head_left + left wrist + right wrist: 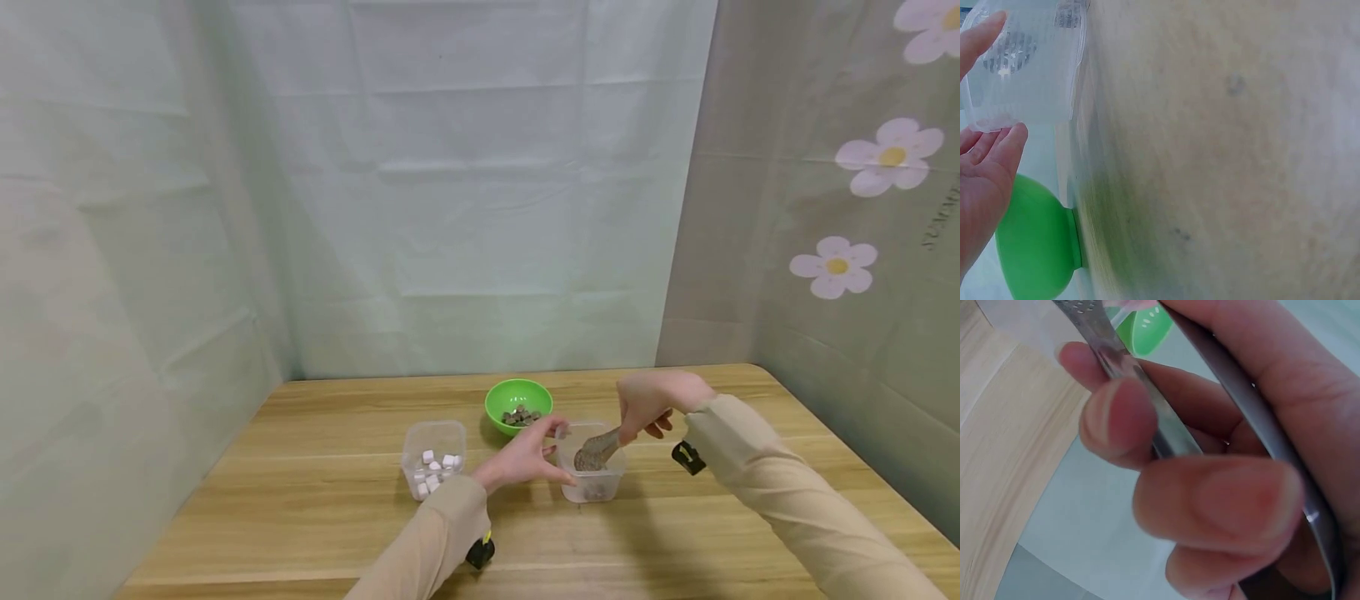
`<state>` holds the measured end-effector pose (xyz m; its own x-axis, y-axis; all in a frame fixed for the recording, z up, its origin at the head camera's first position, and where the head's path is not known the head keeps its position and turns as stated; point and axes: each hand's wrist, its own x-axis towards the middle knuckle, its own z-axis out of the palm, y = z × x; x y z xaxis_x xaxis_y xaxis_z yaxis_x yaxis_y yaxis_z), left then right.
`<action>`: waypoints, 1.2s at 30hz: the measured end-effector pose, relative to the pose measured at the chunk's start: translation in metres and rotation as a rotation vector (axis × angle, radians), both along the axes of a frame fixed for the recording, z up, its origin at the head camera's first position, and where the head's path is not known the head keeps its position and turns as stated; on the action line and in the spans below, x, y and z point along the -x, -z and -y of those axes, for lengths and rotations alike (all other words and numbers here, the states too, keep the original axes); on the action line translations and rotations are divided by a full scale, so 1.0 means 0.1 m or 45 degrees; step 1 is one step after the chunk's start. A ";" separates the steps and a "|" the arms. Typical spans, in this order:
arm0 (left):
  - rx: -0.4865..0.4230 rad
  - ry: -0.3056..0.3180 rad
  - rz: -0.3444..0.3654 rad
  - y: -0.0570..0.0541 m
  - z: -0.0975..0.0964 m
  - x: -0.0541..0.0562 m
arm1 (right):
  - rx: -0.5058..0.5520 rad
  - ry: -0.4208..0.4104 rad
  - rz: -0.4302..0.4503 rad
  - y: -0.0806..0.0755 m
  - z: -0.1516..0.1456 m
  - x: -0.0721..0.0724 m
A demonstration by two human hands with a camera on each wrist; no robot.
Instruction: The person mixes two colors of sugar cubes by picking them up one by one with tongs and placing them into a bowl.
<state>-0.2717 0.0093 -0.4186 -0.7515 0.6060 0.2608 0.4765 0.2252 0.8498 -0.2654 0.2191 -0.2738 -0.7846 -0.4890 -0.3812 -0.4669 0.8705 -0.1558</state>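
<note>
- Backdrop: pale creased cloth stands behind the counter; a printed panel with white flowers lines the right side.
- Counter: wood-grain surface. The far edge runs behind the bowl; the left and right edges lie well apart from the containers. A broad stretch of surface extends on the left; the right forearm passes over the right part.
- Right hand: positioned above and to the right of the right container. The wrist bends so that the fingers point down; the thumb and fingers hold the tongs.
- Left hand: positioned at the left side of the right container, holding it with the thumb at the near side and the fingers at the far side. The forearm enters from the near edge and passes just beside the left container.
- Right container: translucent, upright on the counter, between the two hands.
- Left container: translucent, upright, well apart from the right container.
- Green bowl: upright, farther back, between the containers and just beyond the left hand.
- Tongs: metal, perforated at the working end, tilted down into the right container.
- White cubes: inside the left container.
- Grey-brown pieces: inside the green bowl.
</note>
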 end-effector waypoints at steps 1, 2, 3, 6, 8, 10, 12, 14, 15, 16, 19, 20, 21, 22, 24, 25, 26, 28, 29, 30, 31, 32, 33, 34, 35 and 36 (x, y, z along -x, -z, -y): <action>-0.001 0.000 0.002 0.00 0.00 0.00 | -0.008 0.003 -0.003 0.00 0.01 0.00; -0.004 0.000 0.002 0.01 0.00 0.00 | -0.015 0.005 -0.004 0.00 0.03 -0.01; -0.006 0.000 0.003 0.01 0.00 0.00 | -0.022 0.008 -0.004 0.00 0.04 -0.01; -0.011 0.004 0.004 0.01 0.00 0.01 | -0.059 0.023 -0.017 0.02 0.08 0.00; -0.011 0.007 0.002 0.01 0.00 0.01 | -0.081 0.032 -0.015 0.03 0.11 -0.01; -0.009 0.011 0.000 0.01 0.00 0.02 | -0.101 0.045 -0.014 0.03 0.14 -0.02; -0.004 0.014 -0.001 0.01 0.00 0.02 | -0.116 0.055 -0.009 0.02 0.17 -0.03; -0.003 0.015 -0.001 0.01 0.00 0.02 | -0.124 0.058 -0.003 0.01 0.19 -0.04; -0.002 0.016 0.001 0.01 0.01 0.02 | -0.130 0.062 -0.003 0.01 0.20 -0.04; 0.000 0.015 0.003 0.01 0.01 0.02 | -0.136 0.062 -0.004 0.01 0.21 -0.04; 0.001 0.015 0.012 0.01 0.01 0.02 | -0.153 0.074 -0.002 0.02 0.23 -0.04; 0.001 0.016 0.015 0.01 0.01 0.01 | -0.160 0.079 -0.005 0.03 0.24 -0.05; 0.001 0.016 0.018 0.01 0.01 0.01 | -0.165 0.081 -0.007 0.03 0.24 -0.05; 0.001 0.017 0.019 0.00 0.01 0.01 | -0.171 0.081 -0.010 0.04 0.25 -0.05; 0.001 0.021 0.018 0.00 0.01 0.01 | -0.177 0.084 -0.011 0.05 0.25 -0.06; 0.001 0.022 0.015 0.00 0.01 0.01 | -0.178 0.079 -0.009 0.05 0.25 -0.06; -0.001 0.023 0.013 0.00 0.01 0.01 | -0.178 0.073 -0.008 0.06 0.25 -0.06; 0.000 0.020 0.008 0.00 0.01 0.01 | -0.168 0.055 -0.002 0.07 0.24 -0.05; -0.001 0.021 0.006 0.00 0.01 0.01 | -0.158 0.044 0.004 0.07 0.24 -0.04; -0.002 0.019 0.003 0.01 0.01 0.01 | -0.149 0.032 0.005 0.08 0.23 -0.04; -0.004 0.019 0.002 0.01 0.01 0.02 | -0.136 0.017 0.010 0.08 0.23 -0.04; -0.005 0.020 0.001 0.01 0.01 0.02 | -0.118 0.006 0.016 0.09 0.22 -0.03; -0.006 0.020 0.000 0.01 0.01 0.02 | -0.097 -0.003 0.025 0.09 0.20 -0.02; -0.009 0.021 -0.002 0.02 0.01 0.02 | -0.071 -0.009 0.037 0.09 0.19 -0.02; -0.011 0.023 -0.003 0.02 0.01 0.02 | -0.047 -0.016 0.047 0.10 0.17 -0.01; -0.012 0.022 -0.005 0.02 0.01 0.02 | -0.023 -0.021 0.054 0.10 0.16 0.00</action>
